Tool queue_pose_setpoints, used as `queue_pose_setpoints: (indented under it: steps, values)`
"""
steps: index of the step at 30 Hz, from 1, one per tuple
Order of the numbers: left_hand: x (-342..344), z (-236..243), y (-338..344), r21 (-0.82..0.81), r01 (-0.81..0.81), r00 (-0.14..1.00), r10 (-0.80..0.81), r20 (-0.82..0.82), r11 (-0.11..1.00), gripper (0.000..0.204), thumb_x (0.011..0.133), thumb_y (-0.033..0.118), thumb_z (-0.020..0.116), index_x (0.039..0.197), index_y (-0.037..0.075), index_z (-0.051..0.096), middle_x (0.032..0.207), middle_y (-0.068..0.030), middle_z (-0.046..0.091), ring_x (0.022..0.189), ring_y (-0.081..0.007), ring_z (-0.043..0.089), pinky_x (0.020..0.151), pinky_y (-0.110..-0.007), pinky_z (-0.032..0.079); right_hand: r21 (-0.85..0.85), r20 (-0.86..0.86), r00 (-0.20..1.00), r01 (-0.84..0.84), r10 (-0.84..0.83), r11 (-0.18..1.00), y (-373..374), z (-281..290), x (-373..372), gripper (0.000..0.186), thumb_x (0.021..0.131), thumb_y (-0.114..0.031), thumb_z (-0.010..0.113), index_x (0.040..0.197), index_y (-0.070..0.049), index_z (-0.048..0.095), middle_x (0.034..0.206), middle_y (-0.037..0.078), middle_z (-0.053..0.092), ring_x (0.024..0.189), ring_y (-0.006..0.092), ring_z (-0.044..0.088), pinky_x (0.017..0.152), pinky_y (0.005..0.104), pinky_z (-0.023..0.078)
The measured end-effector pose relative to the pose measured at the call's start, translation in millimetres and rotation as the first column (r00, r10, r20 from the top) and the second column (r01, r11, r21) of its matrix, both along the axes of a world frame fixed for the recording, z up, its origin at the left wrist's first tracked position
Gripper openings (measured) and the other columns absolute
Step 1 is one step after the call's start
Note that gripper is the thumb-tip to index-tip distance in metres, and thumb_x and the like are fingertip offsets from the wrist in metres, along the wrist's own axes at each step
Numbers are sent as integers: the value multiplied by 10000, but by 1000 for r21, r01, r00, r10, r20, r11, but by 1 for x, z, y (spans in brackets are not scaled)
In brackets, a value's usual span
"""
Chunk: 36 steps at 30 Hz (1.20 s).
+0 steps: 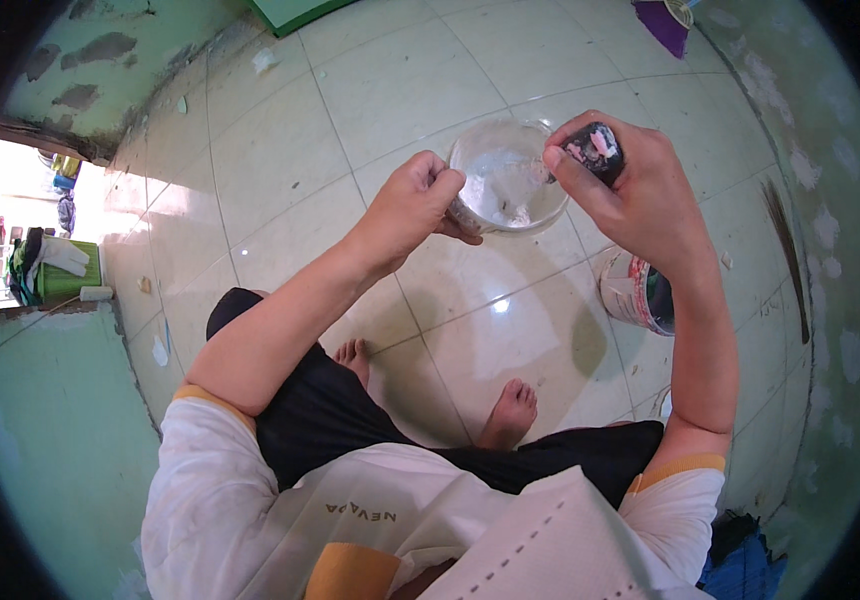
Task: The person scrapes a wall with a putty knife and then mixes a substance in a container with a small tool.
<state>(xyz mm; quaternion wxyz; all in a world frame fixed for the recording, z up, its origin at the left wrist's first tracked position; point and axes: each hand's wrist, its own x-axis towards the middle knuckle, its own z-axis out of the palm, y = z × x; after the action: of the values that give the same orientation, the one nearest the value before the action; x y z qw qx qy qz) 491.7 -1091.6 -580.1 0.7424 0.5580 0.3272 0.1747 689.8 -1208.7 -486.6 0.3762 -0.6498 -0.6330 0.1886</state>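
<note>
My left hand (420,200) grips the near left side of a clear round plastic tub (510,180), thumb over its rim and fingers beneath. The tub is held up above the floor, its open side toward me, with whitish smears inside. On the right, my right hand (630,180) is wrapped round a tool with a dark handle (595,150), whose end is smeared pink and white. The tool's working end reaches toward the tub's right rim; its shape is mostly hidden by my fingers and the glare.
A paint-smeared white bucket (625,290) stands on the tiled floor (280,220) below my right forearm. Thin dark sticks (787,260) lie along the right wall. A purple object (662,27) is at the far right. Beyond the doorway at left is a green basket (75,275).
</note>
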Motion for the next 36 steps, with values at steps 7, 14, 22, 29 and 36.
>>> queue_pose_setpoints:
  steps: [7,14,22,29,36]
  values:
    - [-1,-2,-1,-12,-12,1000,12,-13,1000,243,986,232,516,968,-5,467,915,-118,578,772,-234,669,699,-389,624,77,-32,995,-95,97,993,3,-3,-13,172,870,-163,669,877,6,642,660,135,598,556,213,534,565,316,452]
    - [-3,0,-1,-4,-8,1000,8,-27,1000,232,984,221,520,951,-1,463,891,-109,566,748,-220,658,680,-394,627,25,73,997,-15,13,1000,2,0,-7,165,860,-156,666,880,5,638,678,153,605,564,256,548,577,333,464]
    - [-1,-5,0,10,-6,1000,6,-18,1000,237,987,226,511,954,-3,462,896,-111,568,764,-233,667,696,-393,626,75,-14,994,-109,111,991,8,-12,-12,161,863,-158,676,885,-3,638,663,137,589,551,229,519,573,327,455]
    - [-1,1,1,3,8,1000,-8,-16,1000,242,992,231,499,980,-8,465,901,-114,581,777,-238,674,702,-387,622,62,50,999,-12,9,998,3,-1,1,160,866,-161,677,881,-5,640,643,115,571,544,189,483,552,305,435]
    - [1,-1,-2,-9,-4,1000,4,31,1000,239,974,197,499,951,-31,428,872,-135,566,723,-232,667,643,-360,615,66,-37,994,-98,100,993,8,-6,-8,165,863,-162,669,868,0,639,623,105,562,541,168,474,543,301,428]
